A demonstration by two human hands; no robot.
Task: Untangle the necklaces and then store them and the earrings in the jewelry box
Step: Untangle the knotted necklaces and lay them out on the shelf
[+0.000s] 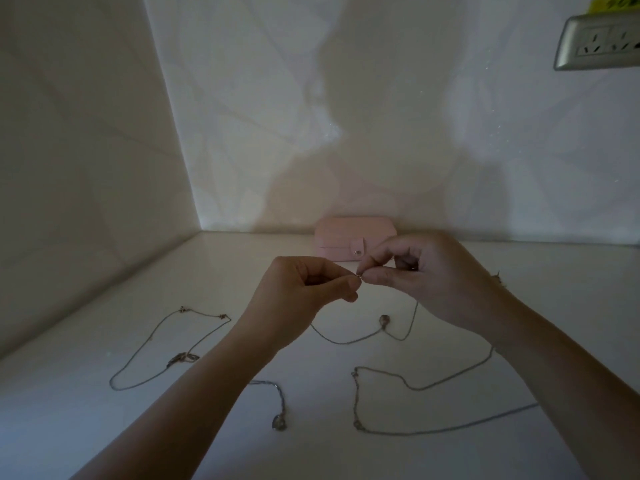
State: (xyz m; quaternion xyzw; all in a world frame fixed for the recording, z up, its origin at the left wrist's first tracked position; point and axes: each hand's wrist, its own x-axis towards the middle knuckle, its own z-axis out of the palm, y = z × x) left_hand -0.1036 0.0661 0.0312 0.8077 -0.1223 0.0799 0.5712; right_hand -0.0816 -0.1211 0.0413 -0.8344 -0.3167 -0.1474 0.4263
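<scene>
My left hand (304, 289) and my right hand (426, 275) are raised above the white surface, fingertips meeting. Each pinches one end of a thin necklace with a round pendant (383, 320), whose chain sags down to the surface between them. A second necklace (166, 348) lies in a loop at the left. A third chain with a heart pendant (278, 422) lies partly under my left forearm. A further long chain (415, 388) lies at the right. The pink jewelry box (346, 240) stands closed against the back wall, its snap tab fastened. A small earring (498, 277) lies beyond my right wrist.
The white surface (104, 427) sits in a corner, with a wall close on the left and another behind. A wall socket (599, 43) is mounted high at the right.
</scene>
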